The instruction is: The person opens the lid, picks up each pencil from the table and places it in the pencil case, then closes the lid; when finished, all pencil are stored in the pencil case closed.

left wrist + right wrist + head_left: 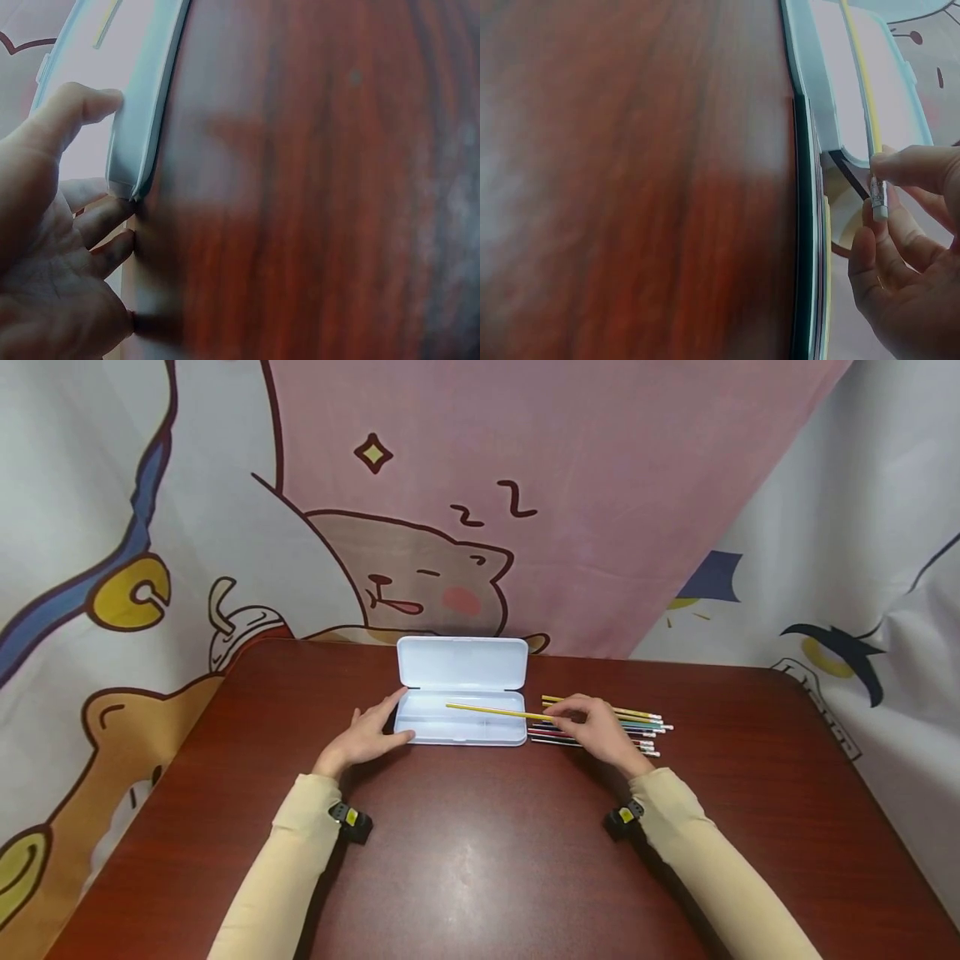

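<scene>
two hands work: the right hand (pixel 596 731) pinches a yellow pencil (pixel 495 711) over the open white case (pixel 461 727), whose end the left hand (pixel 367 737) steadies with relaxed fingers.

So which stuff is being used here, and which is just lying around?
In use: white pencil case, steadied by the left hand; yellow pencil, pinched by the right hand; pile of pencils.
Lying about: cartoon curtain; wooden table.

A yellow pencil (pixel 495 712) is pinched over a white case (pixel 459 727); beside the grip, green, red and yellow pencils (pixel 630 727) are laid on red-brown wood (pixel 480 860).
</scene>
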{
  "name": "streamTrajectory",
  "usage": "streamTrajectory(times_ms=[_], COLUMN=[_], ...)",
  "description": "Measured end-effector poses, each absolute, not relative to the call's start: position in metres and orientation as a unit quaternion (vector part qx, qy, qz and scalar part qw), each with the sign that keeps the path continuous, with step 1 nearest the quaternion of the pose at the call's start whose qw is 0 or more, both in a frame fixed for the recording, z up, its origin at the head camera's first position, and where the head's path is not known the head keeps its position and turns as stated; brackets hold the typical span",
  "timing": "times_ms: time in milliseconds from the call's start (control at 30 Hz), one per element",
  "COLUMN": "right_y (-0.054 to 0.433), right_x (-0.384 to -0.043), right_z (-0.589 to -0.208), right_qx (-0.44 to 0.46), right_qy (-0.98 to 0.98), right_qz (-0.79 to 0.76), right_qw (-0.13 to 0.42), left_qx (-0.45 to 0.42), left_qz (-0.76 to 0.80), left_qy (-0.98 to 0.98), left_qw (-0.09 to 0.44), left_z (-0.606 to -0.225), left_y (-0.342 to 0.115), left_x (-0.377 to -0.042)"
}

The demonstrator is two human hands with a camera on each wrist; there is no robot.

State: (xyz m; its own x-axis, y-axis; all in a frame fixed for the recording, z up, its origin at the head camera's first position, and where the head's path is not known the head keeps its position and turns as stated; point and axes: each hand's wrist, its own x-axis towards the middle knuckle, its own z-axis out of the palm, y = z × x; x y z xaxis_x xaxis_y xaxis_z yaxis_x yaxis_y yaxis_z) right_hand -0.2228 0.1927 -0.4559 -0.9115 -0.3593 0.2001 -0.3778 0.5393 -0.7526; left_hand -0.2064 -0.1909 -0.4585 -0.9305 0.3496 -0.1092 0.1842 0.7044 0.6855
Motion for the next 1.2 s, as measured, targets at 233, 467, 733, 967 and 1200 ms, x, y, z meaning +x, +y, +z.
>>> streamTrajectory(times_ms=[233,467,733,967,1200], right_y=[0.176,0.161,0.145,0.136,0.127], right_x=[-0.235,-0.246,-0.249,-0.248,-0.249], right_z=[-0.451,-0.454,-0.456,-0.455,-0.457], right_qx=[0.214,0.217,0.226,0.228,0.240], right_qy=[-0.880,-0.880,-0.878,-0.878,-0.881], right_qz=[0.423,0.421,0.422,0.421,0.408], right_qw=[0.019,0.027,0.004,-0.011,-0.006], left_qx=[0.148,0.146,0.149,0.166,0.163], left_qz=[0.348,0.350,0.356,0.363,0.379], left_qy=[0.918,0.918,0.916,0.911,0.906], left_qw=[0.117,0.117,0.111,0.101,0.093], left_z=[-0.458,-0.459,-0.458,-0.459,-0.461], left_y=[-0.190,-0.191,-0.191,-0.191,-0.190], left_x=[-0.207,-0.208,-0.207,-0.208,-0.209])
